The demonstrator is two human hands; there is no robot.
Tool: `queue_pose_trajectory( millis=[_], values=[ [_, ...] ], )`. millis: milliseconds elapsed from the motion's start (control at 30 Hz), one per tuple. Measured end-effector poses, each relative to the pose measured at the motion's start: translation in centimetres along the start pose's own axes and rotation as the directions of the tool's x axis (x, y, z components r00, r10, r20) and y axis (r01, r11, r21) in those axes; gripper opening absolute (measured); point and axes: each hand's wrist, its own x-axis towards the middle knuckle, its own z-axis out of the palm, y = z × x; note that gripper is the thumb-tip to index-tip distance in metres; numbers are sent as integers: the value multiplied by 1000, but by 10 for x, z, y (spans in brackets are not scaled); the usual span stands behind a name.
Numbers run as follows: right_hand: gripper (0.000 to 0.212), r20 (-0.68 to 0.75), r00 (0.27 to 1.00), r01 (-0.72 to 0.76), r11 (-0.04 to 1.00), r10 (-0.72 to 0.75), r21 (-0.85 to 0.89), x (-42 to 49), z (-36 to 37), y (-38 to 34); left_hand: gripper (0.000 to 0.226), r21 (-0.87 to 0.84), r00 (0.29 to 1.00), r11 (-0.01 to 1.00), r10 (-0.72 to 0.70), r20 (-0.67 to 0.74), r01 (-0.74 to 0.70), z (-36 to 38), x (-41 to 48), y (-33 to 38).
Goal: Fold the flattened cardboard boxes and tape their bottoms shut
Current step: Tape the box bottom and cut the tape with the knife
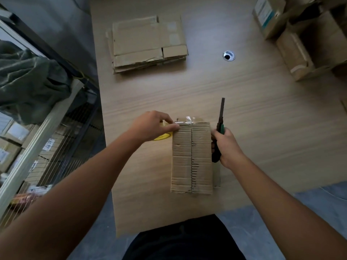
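A folded cardboard box [191,158] stands on the wooden table [262,128] in front of me, its two bottom flaps meeting along a middle seam. Clear tape [188,120] crosses its far edge. My left hand [152,126] pinches the tape at the box's far left corner, with a yellow tape roll [163,136] partly hidden under it. My right hand [228,145] grips a utility knife [220,126] with a green and black handle, its blade pointing away from me, just right of the box. A stack of flattened boxes [148,44] lies at the far side.
Assembled cardboard boxes [308,38] stand at the table's far right corner. A round cable hole [228,55] sits in the tabletop between them and the stack. To the left stands a metal shelf [47,128] with cartons and a dark green cloth [28,76].
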Motion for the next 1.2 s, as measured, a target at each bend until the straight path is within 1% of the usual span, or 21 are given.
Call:
queue_pose_trajectory(
  millis=[67, 133, 167, 233, 300, 367, 433, 467, 533, 567, 600, 667, 700, 767, 833, 900, 933, 1000, 1067, 1133, 1200],
  values=[
    [23, -113, 982, 124, 965, -153, -230, -10, -4, -6, 40, 11, 1000, 1000, 4, -14, -4, 2, -1, 2],
    [27, -134, 943, 233, 891, -305, -389, -26, -5, -16, 41, 27, 1000, 1000, 6, -25, -5, 2, -4, 4],
    [29, -100, 929, 277, 850, -355, -447, -34, -3, -20, 41, 33, 1000, 999, 7, -25, -6, 1, -4, 5],
    [28, 21, 912, 354, 759, -410, -546, -53, 8, -27, 43, 40, 1000, 999, 1, -20, -1, 0, -4, 5],
    [25, 131, 868, 439, 618, -479, -653, -69, 24, -30, 47, 52, 1000, 999, -15, -18, 16, -2, -3, 6],
    [24, 207, 843, 454, 450, -497, -769, -78, 40, -28, 49, 63, 999, 997, -33, -21, 34, -1, -2, 4],
    [34, 232, 879, 380, 319, -417, -868, -83, 54, -22, 50, 67, 999, 997, -37, -15, 38, 0, -3, 5],
    [40, 222, 899, 341, 284, -377, -896, -85, 58, -18, 49, 65, 1000, 997, -27, -5, 28, 0, -4, 5],
    [49, 194, 922, 293, 274, -336, -916, -88, 63, -9, 45, 18, 999, 1000, 22, 36, -23, -3, -8, 0],
    [53, 184, 929, 278, 281, -320, -918, -90, 65, -5, 41, -47, 996, 997, 61, 59, -58, -5, -11, -6],
    [55, 175, 936, 265, 283, -305, -922, -91, 67, -1, 37, -153, 993, 985, 91, 76, -79, -7, -15, -15],
    [58, 158, 944, 241, 277, -290, -930, -94, 71, 1, 34, -380, 991, 920, 124, 55, -94, -12, -24, -35],
    [58, 148, 946, 230, 276, -289, -933, -95, 74, 0, 34, -429, 990, 897, 136, 35, -108, -14, -27, -42],
    [54, 135, 955, 209, 275, -265, -938, -97, 81, -3, 29, -388, 987, 913, 155, 35, -130, -15, -30, -46],
    [53, 136, 967, 191, 260, -217, -946, -98, 87, -6, 31, -272, 989, 953, 147, 20, -136, -12, -27, -46],
    [53, 140, 976, 182, 274, -169, -944, -99, 88, -8, 32, -123, 995, 988, 97, 9, -95, -11, -22, -47],
    [53, 145, 977, 185, 287, -156, -940, -99, 89, -9, 31, -88, 997, 994, 71, 9, -70, -11, -22, -49],
    [53, 150, 978, 187, 289, -144, -939, -99, 89, -9, 25, -102, 997, 993, 67, 29, -64, -9, -21, -54],
    [55, 141, 982, 167, 234, -122, -958, -100, 92, -8, 21, -75, 994, 993, 99, 40, -96, -7, -24, -50],
    [58, 119, 987, 134, 147, -105, -980, -103, 97, -6, 18, -43, 995, 994, 102, 22, -101, -5, -26, -45],
    [58, 107, 989, 117, 102, -97, -988, -104, 102, -5, 14, -33, 995, 994, 104, 1, -104, -7, -31, -40]
  ],
)
